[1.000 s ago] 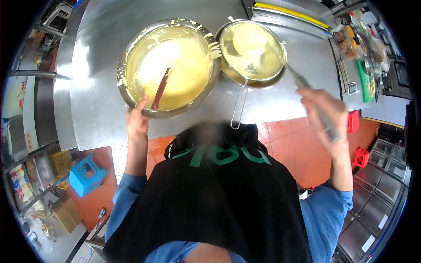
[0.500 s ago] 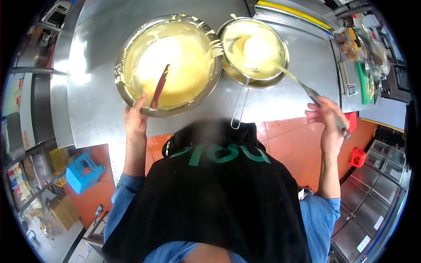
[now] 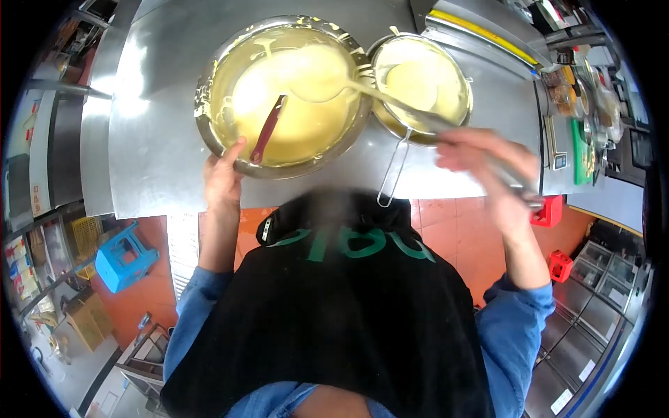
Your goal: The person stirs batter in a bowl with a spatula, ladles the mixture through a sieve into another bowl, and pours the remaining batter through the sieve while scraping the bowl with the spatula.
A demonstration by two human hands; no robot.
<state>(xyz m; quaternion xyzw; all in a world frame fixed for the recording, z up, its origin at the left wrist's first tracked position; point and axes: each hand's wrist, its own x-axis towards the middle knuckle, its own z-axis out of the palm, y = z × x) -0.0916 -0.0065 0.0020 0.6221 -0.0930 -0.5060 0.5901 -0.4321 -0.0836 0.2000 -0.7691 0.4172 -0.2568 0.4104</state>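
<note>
My left hand [image 3: 223, 180] grips the near-left rim of a large metal mixing bowl [image 3: 304, 171], thumb over the edge. Pale yellow batter [image 3: 313, 136] fills much of it, and splashes coat its rim. A dark red spatula [image 3: 268, 130] leans in the batter, its handle toward me. My right hand [image 3: 491, 164], blurred, is closed around the long handle of a ladle [image 3: 411, 111], whose batter-coated cup is over the mixing bowl. Right beside that bowl, a wire-handled strainer [image 3: 397, 167] rests on a second metal bowl [image 3: 382, 120], with yellow batter inside the strainer.
The steel table [image 3: 157, 160] carries both bowls. A box with a yellow strip [image 3: 481, 35] lies at the back right. Farther right are a scale [image 3: 558, 150] and a green board [image 3: 581, 150]. A blue stool [image 3: 125, 258] and a red crate [image 3: 548, 211] stand below table height.
The ladle has moved left from the strainer to over the mixing bowl, with my right hand following. My left hand stays on the bowl's rim. The whole view has shifted slightly.
</note>
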